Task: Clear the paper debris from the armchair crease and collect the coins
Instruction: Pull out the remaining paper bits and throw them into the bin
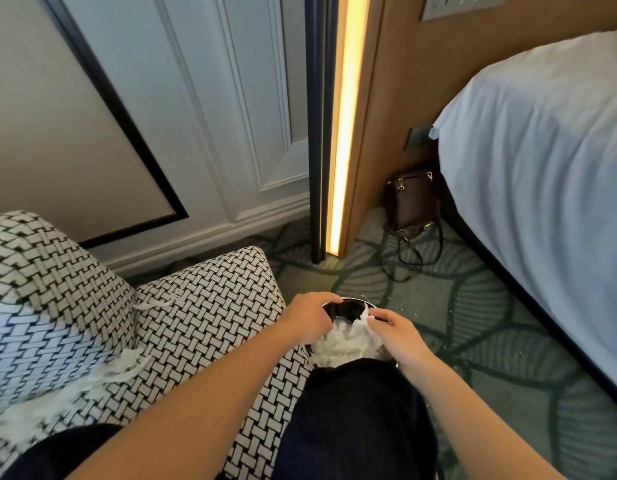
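Head view. Shredded white paper debris (pixel 345 337) is bunched at the mouth of a dark, metal-rimmed bin (pixel 348 301) that stands on the carpet just beside the armchair (pixel 210 306). The left hand (pixel 310 315) rests on the near rim with fingers curled over it; whether it also holds paper cannot be told. The right hand (pixel 400 336) has thumb and fingers pinched together on the wad, pressing it at the opening. More shreds (pixel 102 375) lie in the crease between seat cushion and armrest, and 1 small tuft (pixel 158 301) sits higher along the same seam. No coins are visible. The step in hand appears to be depositing a gathered handful; clearing looks partly done. The next move likely calls for releasing the wad fully inside the rim, then reaching back to the crease for the remaining shreds and feeling for coins. Beyond lie patterned carpet (pixel 473 306), a brown bag (pixel 412 199) and the bed (pixel 542 168).
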A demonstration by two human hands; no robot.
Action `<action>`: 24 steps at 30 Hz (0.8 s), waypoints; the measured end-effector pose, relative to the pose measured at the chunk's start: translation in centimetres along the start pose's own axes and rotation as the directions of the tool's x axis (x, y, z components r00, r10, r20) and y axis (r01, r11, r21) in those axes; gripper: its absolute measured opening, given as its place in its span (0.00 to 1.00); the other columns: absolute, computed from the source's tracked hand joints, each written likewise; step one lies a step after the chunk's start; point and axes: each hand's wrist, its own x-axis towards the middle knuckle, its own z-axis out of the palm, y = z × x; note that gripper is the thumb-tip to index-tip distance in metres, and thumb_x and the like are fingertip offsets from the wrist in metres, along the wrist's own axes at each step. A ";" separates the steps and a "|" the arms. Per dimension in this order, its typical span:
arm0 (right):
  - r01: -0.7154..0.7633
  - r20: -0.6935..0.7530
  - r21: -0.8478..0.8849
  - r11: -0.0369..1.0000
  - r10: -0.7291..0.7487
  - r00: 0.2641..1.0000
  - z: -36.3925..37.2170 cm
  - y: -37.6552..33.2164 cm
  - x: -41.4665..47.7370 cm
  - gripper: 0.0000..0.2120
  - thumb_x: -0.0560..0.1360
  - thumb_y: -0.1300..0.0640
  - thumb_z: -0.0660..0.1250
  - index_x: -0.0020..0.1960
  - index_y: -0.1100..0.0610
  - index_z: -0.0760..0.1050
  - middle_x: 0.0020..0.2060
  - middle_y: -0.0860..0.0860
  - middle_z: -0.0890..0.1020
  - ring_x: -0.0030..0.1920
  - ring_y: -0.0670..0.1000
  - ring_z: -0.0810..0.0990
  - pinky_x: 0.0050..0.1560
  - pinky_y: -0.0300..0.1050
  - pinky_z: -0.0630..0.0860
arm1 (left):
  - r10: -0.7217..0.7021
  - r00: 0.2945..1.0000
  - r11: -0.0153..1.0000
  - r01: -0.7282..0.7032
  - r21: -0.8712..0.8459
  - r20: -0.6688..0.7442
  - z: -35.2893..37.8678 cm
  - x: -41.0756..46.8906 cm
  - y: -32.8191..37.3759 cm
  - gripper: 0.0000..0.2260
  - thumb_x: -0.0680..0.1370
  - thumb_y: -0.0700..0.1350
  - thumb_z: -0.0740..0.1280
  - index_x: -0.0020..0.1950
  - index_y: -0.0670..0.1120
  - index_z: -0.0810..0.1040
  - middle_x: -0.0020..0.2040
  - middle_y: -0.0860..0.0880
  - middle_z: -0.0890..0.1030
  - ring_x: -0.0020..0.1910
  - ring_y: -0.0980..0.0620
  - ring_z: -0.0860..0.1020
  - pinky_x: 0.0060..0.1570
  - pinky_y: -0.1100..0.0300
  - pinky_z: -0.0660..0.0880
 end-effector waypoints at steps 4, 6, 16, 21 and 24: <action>0.018 0.067 -0.046 0.999 -0.015 0.998 -0.2 0.1 0.0 0.15 0.78 0.54 0.62 0.65 0.52 0.74 0.56 0.49 0.78 0.54 0.48 0.75 0.54 0.42 0.70 | -0.004 1.000 1.000 0.004 -0.015 0.002 -0.2 -0.4 0.1 0.20 0.77 0.38 0.65 0.68 0.52 0.73 0.59 0.45 0.79 0.54 0.49 0.77 0.50 0.61 0.74; 0.031 0.097 -0.068 0.997 -0.024 0.995 -0.3 -0.2 -0.5 0.16 0.79 0.53 0.61 0.66 0.52 0.73 0.62 0.49 0.76 0.61 0.49 0.73 0.59 0.43 0.69 | -0.007 1.000 1.000 0.006 -0.021 -0.002 -0.6 -0.8 0.1 0.17 0.78 0.38 0.65 0.65 0.51 0.75 0.58 0.45 0.79 0.54 0.50 0.78 0.48 0.63 0.74; 0.103 0.134 -0.178 0.979 -0.079 0.988 -0.3 -3.8 -4.4 0.17 0.80 0.55 0.59 0.68 0.54 0.70 0.64 0.51 0.74 0.62 0.51 0.74 0.65 0.46 0.69 | 0.047 0.999 0.999 -0.046 0.027 -0.026 -3.1 -4.8 -0.7 0.12 0.79 0.42 0.63 0.62 0.49 0.77 0.59 0.46 0.79 0.55 0.50 0.78 0.43 0.68 0.69; 0.163 0.163 -0.174 0.971 -0.134 0.977 0.7 -6.8 -7.9 0.10 0.79 0.58 0.61 0.59 0.53 0.75 0.60 0.51 0.76 0.57 0.51 0.78 0.62 0.47 0.71 | 0.082 0.991 0.996 -0.084 -0.008 -0.101 -4.8 -7.9 -2.1 0.12 0.79 0.44 0.63 0.61 0.50 0.77 0.59 0.49 0.78 0.45 0.57 0.75 0.34 0.73 0.68; 0.234 0.179 -0.177 0.956 -0.203 0.963 2.6 -8.6 -9.9 0.09 0.78 0.59 0.62 0.56 0.53 0.75 0.58 0.52 0.78 0.54 0.49 0.79 0.54 0.39 0.73 | 0.089 0.984 0.995 -0.096 -0.038 -0.153 -6.0 -10.0 -3.8 0.12 0.79 0.45 0.62 0.62 0.51 0.77 0.60 0.51 0.77 0.44 0.60 0.75 0.33 0.73 0.69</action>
